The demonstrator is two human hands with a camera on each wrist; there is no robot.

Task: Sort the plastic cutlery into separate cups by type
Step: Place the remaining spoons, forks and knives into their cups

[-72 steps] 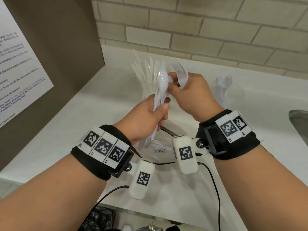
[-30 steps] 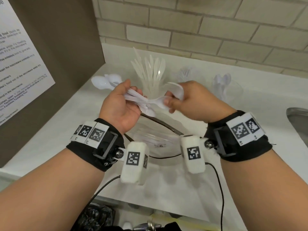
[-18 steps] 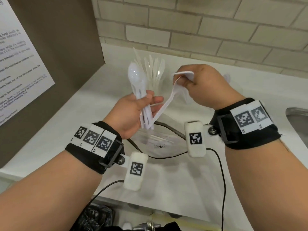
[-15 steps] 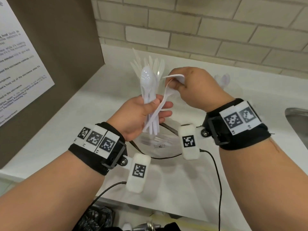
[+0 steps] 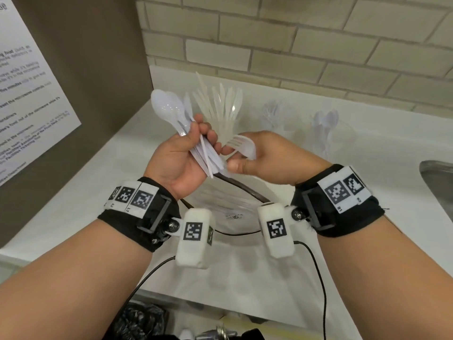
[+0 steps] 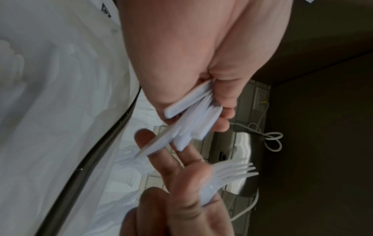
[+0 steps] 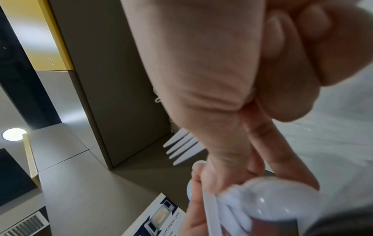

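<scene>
Clearly the sorting is mid-way: the left hand [image 5: 182, 155] is wrapped round a bundle of spoons [image 5: 188, 133], bowls up and handles fanning down past the palm, while the right hand [image 5: 267, 158] pinches a single fork [image 5: 241, 146] between thumb and fingers, tines pointing back toward the bundle. Both hang above a clear bowl [image 5: 232, 209] on the white tabletop [image 5: 85, 204], where more loose cutlery seems to lie, though it is hard to make out. Behind stand three clear cups: the knife cup [image 5: 220, 104] straight ahead, the fork cup [image 5: 275, 116] beside it, and the spoon cup [image 5: 327, 128] furthest right. By my judgement the fork is freshly separated; next it wants carrying to the fork cup, handle down, before the spoons go right.
</scene>
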